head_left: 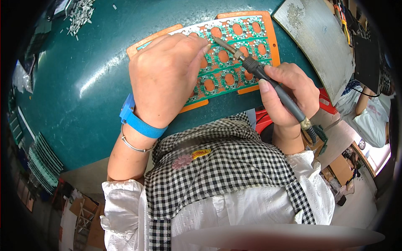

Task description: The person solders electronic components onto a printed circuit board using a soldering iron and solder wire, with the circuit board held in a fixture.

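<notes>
In front of me a panel of green circuit boards (229,69) with round cut-outs lies in an orange frame (273,42) on the green table. My right hand (295,92) grips a soldering iron (274,85) by its dark handle, its tip pointing up and left onto the panel's upper middle. Over the panel's left part is my left hand (165,75), fingers pinched together close to the iron's tip. What the pinch holds, if anything, is too small to make out. A blue wrist strap (144,125) and a silver bangle sit on that wrist.
Small pale parts (81,16) lie heaped at the table's far left. A grey metal plate (314,46) borders the panel on the right. Green boards stand in a row (44,163) at the left edge. Another person's arm (364,102) shows far right.
</notes>
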The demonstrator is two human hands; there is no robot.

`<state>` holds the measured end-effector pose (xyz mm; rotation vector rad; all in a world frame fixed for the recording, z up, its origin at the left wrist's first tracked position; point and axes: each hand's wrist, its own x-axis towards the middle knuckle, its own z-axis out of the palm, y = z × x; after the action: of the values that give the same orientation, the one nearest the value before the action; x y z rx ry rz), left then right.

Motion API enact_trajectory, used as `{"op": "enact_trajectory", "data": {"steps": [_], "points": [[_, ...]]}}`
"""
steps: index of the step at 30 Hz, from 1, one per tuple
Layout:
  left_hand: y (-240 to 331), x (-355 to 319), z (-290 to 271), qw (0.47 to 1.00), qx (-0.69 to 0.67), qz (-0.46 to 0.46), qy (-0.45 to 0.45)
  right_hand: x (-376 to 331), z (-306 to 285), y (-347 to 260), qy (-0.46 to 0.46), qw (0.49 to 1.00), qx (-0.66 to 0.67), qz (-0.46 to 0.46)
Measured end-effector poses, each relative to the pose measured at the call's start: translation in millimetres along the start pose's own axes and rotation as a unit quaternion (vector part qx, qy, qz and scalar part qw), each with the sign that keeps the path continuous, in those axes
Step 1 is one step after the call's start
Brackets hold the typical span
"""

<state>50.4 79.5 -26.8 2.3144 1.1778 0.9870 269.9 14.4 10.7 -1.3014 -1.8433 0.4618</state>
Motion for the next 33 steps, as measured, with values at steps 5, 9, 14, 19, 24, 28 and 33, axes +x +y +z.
{"op": "enact_trajectory", "data": {"steps": [5, 9, 14, 19, 24, 28, 33], "points": [[-3, -1, 3, 1.0, 0.01, 0.005, 0.027, -2, -2, 2, 0.008, 0.999, 0.022, 0.04], [-5, -1, 6, 0.999, 0.004, 0.018, 0.036, -1, -2, 3, 0.016, 0.998, 0.027, 0.051], [-1, 1, 2, 0.999, 0.025, 0.014, -0.015, -1, 0, 1, 0.017, 1.0, 0.011, 0.018], [8, 0, -13, 1.0, -0.017, -0.006, -0.005, -14, -3, 12, 0.12, 0.986, 0.092, 0.075], [9, 0, -16, 0.995, -0.061, -0.082, 0.008, -10, -11, 12, 0.133, 0.983, 0.113, 0.064], [9, 3, -12, 0.996, -0.054, -0.066, 0.009, -8, -9, 15, 0.124, 0.985, 0.107, 0.062], [10, 2, -9, 0.995, -0.065, -0.071, 0.006, -8, -7, 16, 0.066, 0.995, 0.049, 0.057]]}}
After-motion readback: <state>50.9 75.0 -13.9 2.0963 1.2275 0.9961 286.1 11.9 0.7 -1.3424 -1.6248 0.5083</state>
